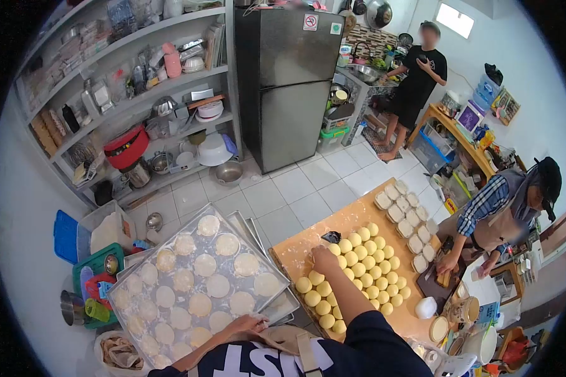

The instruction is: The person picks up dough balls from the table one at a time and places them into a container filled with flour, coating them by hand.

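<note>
Smooth yellow dough balls (351, 257) lay beside my right fingers (321, 256), a floury tray (256, 250) beside my left fingers (255, 323); I couldn't tell either grip.

A grey fridge (289, 94) stands well beyond the left fingers (258, 323), with shelves (135, 56) to its left. Well beyond the right fingers (321, 252), a person (420, 78) stands near a crate (429, 151).

**Right arm (352, 295) outstretched, left arm (210, 345) bent**

The right hand (324, 259) reaches toward the far side, back upward, its grip hidden beneath. The left hand (248, 324) sits nearer, low in front of the torso (264, 359), its forearm angled inward from the near left.
</note>
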